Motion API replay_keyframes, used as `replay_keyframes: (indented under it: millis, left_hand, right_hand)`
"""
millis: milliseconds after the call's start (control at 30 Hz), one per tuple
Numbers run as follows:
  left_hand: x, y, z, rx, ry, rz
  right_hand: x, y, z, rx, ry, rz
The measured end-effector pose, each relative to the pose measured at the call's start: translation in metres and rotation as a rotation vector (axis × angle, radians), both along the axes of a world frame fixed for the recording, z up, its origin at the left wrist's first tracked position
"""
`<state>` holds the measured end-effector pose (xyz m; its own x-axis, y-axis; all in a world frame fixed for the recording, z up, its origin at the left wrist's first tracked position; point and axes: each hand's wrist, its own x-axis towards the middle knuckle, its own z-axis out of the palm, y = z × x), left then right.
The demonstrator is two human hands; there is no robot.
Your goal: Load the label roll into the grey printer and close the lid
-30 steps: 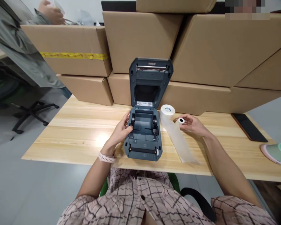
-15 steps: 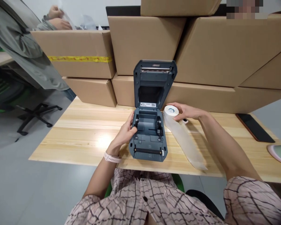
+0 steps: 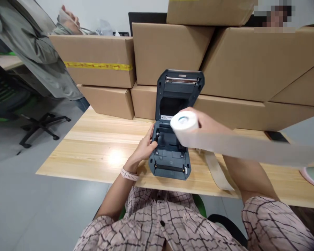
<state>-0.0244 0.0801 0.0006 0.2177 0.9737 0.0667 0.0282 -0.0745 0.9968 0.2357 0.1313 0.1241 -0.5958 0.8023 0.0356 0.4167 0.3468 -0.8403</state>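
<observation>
Head view: a plaid garment [image 3: 157, 223] occupies the near edge, ahead of the wooden table [image 3: 94, 153]. A dark printer [image 3: 170, 153] rests on the tabletop, its lid [image 3: 182, 90] raised at the far end. The left hand [image 3: 146, 147], with a pale wristband [image 3: 129, 175] at the wrist, grips the left side of the printer, thumb on the upper edge and fingers along the outer wall. The right hand [image 3: 208, 122] holds the white paper roll [image 3: 183, 122] above the right part of the printer (the roll hides most of its fingers). A blurred paper web [image 3: 251, 148] runs rightward from the roll, in front of the right forearm. A separate strip [image 3: 217, 172] lies right of the printer. A phone [image 3: 276, 136] lies farther right, partly hidden. Behind stand stacked cartons [image 3: 170, 48], one carrying yellow tape [image 3: 99, 66]; beyond them, at left, a co-worker's hand [image 3: 70, 22] shows.
</observation>
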Motion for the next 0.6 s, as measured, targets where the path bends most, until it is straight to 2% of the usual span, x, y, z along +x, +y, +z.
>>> replay_keyframes:
  millis: [100, 200, 300, 500, 600]
  left_hand:
    - [-0.002, 0.001, -0.004, 0.000, 0.068, 0.014]
    - [-0.005, 0.001, -0.004, 0.002, 0.135, 0.026]
    - [-0.005, 0.000, -0.003, 0.022, 0.176, 0.039]
    - [-0.004, -0.001, -0.001, 0.042, 0.226, 0.042]
    - [-0.004, -0.002, 0.002, 0.079, 0.231, 0.036]
  right_hand:
    - [-0.032, -0.006, 0.003, 0.240, -0.345, 0.120]
    - [-0.050, -0.006, -0.005, 0.345, -0.535, 0.179]
    - [-0.054, -0.003, -0.009, 0.343, -0.602, 0.215]
    - [-0.056, -0.002, -0.003, 0.307, -0.667, 0.308]
    - [-0.062, -0.002, -0.005, 0.308, -0.736, 0.316]
